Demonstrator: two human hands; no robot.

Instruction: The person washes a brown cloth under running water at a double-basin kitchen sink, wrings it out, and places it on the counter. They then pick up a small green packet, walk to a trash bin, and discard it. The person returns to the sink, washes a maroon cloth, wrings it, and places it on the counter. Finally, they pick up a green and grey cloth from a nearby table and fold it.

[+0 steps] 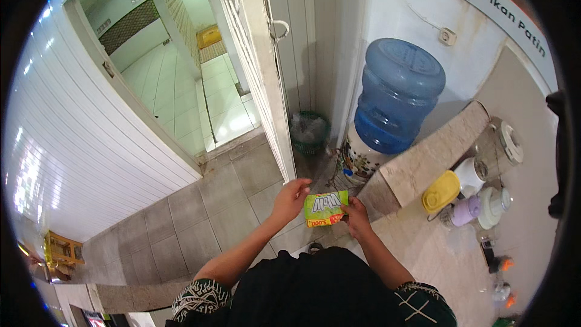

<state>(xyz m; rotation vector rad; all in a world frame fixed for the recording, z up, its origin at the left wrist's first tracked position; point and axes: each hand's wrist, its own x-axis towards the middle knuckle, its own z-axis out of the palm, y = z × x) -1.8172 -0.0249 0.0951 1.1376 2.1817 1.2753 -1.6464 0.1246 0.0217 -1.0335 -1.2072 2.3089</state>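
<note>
A small green sachet (325,208) with a yellow and red lower edge is in front of my body, its large printed lettering upside down. My right hand (357,216) grips its right edge, thumb on the front. Just off the sachet's upper left corner is my left hand (292,197), fingers loosely bent and holding nothing. Beyond the hands, a blue water gallon bottle (399,95) sits inverted on a patterned ceramic dispenser (361,156). Grey floor tiles (218,204) lie below the left hand.
A slatted white door (268,77) stands ajar ahead, beside a green wastebasket (310,132) with plastic inside. To the right, a stone counter (422,245) carries a yellow lidded container (440,191), a lilac-lidded jar (465,209) and several other vessels. A doorway opens onto white tiles (177,95).
</note>
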